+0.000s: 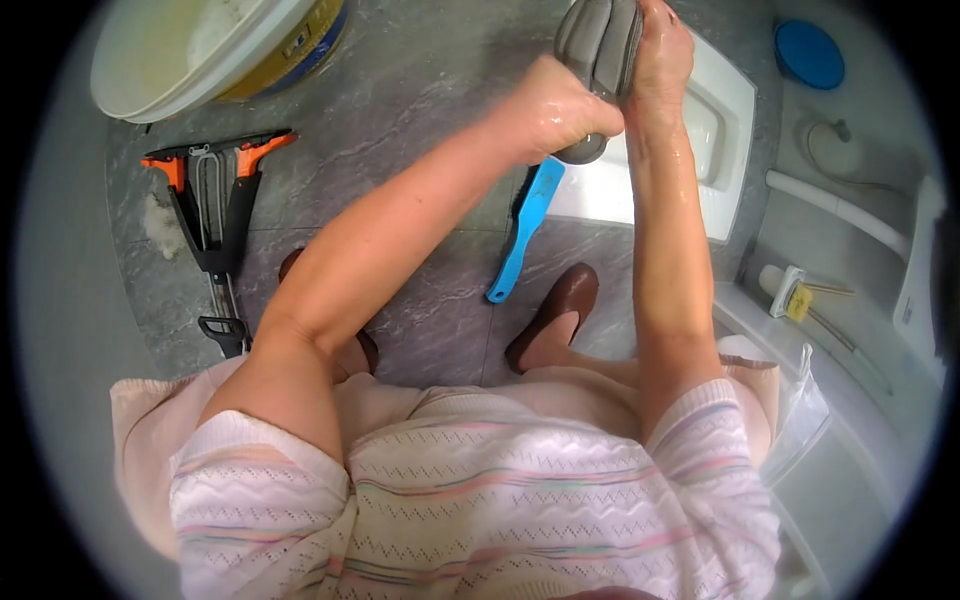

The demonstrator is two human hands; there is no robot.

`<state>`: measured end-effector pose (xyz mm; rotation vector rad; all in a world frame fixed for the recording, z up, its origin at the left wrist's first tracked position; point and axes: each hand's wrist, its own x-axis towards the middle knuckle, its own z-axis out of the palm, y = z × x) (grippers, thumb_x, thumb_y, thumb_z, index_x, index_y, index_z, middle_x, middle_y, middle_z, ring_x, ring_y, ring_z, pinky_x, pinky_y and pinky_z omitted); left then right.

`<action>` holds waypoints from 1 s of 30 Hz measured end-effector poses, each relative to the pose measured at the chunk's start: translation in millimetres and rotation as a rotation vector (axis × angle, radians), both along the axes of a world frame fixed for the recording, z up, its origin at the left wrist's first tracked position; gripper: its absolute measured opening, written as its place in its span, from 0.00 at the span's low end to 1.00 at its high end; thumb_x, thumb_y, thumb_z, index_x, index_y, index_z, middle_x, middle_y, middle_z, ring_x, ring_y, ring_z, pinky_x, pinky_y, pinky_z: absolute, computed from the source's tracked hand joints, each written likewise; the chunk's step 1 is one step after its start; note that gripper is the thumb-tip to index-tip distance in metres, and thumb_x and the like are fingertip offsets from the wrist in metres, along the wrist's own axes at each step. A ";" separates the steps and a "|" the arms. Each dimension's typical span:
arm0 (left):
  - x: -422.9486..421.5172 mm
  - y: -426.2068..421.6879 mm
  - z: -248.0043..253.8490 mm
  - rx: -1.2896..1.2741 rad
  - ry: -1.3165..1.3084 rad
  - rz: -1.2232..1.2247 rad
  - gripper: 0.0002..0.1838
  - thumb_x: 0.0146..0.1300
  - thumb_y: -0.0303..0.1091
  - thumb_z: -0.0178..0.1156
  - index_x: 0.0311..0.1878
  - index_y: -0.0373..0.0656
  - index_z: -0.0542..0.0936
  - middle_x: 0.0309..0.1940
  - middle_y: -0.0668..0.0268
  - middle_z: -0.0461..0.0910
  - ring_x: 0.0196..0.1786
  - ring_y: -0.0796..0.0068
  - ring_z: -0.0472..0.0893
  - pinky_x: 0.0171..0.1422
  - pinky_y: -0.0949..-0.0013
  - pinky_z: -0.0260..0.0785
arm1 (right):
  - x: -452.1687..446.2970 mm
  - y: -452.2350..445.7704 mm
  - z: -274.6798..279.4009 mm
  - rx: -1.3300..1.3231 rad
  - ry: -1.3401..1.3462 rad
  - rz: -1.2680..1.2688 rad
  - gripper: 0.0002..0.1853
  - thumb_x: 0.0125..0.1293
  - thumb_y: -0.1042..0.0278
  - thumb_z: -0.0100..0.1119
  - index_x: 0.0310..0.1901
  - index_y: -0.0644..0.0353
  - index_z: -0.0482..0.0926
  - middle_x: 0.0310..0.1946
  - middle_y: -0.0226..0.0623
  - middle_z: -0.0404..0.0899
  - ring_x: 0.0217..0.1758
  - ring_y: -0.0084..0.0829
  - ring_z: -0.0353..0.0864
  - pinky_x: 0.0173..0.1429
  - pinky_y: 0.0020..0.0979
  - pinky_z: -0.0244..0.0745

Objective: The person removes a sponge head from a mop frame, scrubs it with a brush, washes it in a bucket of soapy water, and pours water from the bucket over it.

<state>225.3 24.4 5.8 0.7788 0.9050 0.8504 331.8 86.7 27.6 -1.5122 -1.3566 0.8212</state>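
A pair of wet grey slippers (pixel 598 50), pressed together with their soles or sides showing, is held up at the top edge of the view. My left hand (pixel 568 108) is closed round their lower end. On the right side my right hand (pixel 660 60) grips them, its fingers partly hidden. Both hands and forearms look wet. Below the slippers a blue brush (pixel 528 225) lies on the grey floor, its head partly hidden by my left hand and the slippers. Behind my right forearm is a white squat toilet (pixel 735 130).
A large pale tub (pixel 130 75) stands at the upper left. A black and orange folding mop (pixel 210 200) lies on the left floor. At right are a blue round lid (pixel 809 54), a white pipe (pixel 838 208) and a small yellow sponge (pixel 798 302). My brown shoes (pixel 560 310) are below.
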 end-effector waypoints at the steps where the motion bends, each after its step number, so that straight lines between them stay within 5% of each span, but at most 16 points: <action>1: 4.2 -0.5 -4.0 -0.004 0.038 0.028 0.06 0.39 0.21 0.61 0.25 0.35 0.77 0.21 0.70 0.74 0.25 0.80 0.72 0.27 0.73 0.64 | -0.4 0.5 -1.7 0.018 0.013 0.013 0.17 0.60 0.57 0.50 0.32 0.66 0.77 0.27 0.34 0.75 0.31 0.26 0.70 0.38 0.28 0.66; 6: 2.8 1.2 -6.2 -0.036 0.033 0.071 0.05 0.39 0.22 0.60 0.23 0.36 0.76 0.20 0.69 0.74 0.23 0.79 0.72 0.26 0.73 0.63 | 0.4 3.7 -18.7 -0.172 0.282 0.002 0.16 0.62 0.55 0.52 0.37 0.63 0.76 0.29 0.31 0.75 0.31 0.24 0.72 0.38 0.27 0.68; 9: -9.4 6.8 -13.1 -0.135 -0.215 0.010 0.05 0.38 0.24 0.61 0.22 0.36 0.77 0.20 0.67 0.74 0.23 0.78 0.73 0.25 0.72 0.63 | 2.9 8.3 -10.7 -0.315 0.672 0.288 0.22 0.62 0.50 0.55 0.47 0.63 0.74 0.36 0.32 0.76 0.38 0.25 0.75 0.44 0.28 0.72; 12: -17.8 11.5 -3.6 -0.141 -0.316 -0.053 0.06 0.36 0.27 0.62 0.20 0.36 0.76 0.19 0.67 0.74 0.21 0.78 0.72 0.23 0.73 0.61 | 1.9 4.3 33.6 -0.353 0.685 0.504 0.31 0.57 0.52 0.63 0.56 0.64 0.68 0.48 0.38 0.73 0.48 0.27 0.73 0.52 0.31 0.72; 14: -9.9 8.3 0.9 -0.025 -0.257 -0.031 0.06 0.36 0.26 0.62 0.20 0.37 0.76 0.18 0.68 0.73 0.22 0.78 0.72 0.23 0.73 0.61 | 9.4 6.7 29.5 -0.234 0.664 0.739 0.28 0.53 0.60 0.69 0.52 0.63 0.72 0.46 0.38 0.76 0.45 0.26 0.74 0.50 0.30 0.72; 17: -4.2 4.9 2.5 0.052 -0.193 -0.024 0.05 0.36 0.24 0.59 0.20 0.37 0.74 0.18 0.68 0.73 0.21 0.79 0.71 0.23 0.72 0.60 | 1.4 2.5 29.4 -0.236 0.314 0.555 0.18 0.52 0.63 0.69 0.42 0.63 0.77 0.37 0.35 0.79 0.39 0.24 0.76 0.44 0.27 0.73; 18: -1.9 0.7 7.3 0.061 -0.178 0.007 0.05 0.36 0.24 0.59 0.20 0.37 0.74 0.18 0.68 0.73 0.21 0.79 0.71 0.23 0.72 0.60 | -10.8 -7.1 37.0 -0.217 0.337 0.433 0.09 0.53 0.68 0.66 0.30 0.61 0.76 0.27 0.31 0.78 0.30 0.21 0.74 0.36 0.23 0.71; 21: 1.5 -4.6 5.6 0.060 -0.147 0.046 0.04 0.36 0.24 0.58 0.19 0.37 0.73 0.18 0.68 0.72 0.21 0.79 0.71 0.22 0.71 0.60 | -15.4 -9.9 31.2 -0.123 0.233 0.362 0.07 0.52 0.71 0.62 0.24 0.59 0.73 0.21 0.28 0.73 0.24 0.18 0.69 0.29 0.22 0.67; 28: -4.3 -6.0 12.5 -0.103 0.110 -0.018 0.06 0.35 0.24 0.57 0.22 0.36 0.74 0.20 0.67 0.74 0.21 0.79 0.71 0.21 0.71 0.60 | -13.4 -6.4 5.9 -0.110 0.083 0.202 0.07 0.50 0.71 0.58 0.20 0.59 0.70 0.17 0.24 0.69 0.19 0.16 0.63 0.24 0.23 0.61; 30: -2.4 -5.6 -2.9 -0.096 0.007 -0.019 0.07 0.40 0.23 0.59 0.26 0.35 0.76 0.21 0.65 0.75 0.23 0.77 0.74 0.23 0.71 0.63 | -7.4 -4.2 -8.5 -0.130 0.051 0.191 0.07 0.53 0.69 0.59 0.23 0.60 0.73 0.18 0.24 0.69 0.21 0.17 0.65 0.26 0.22 0.63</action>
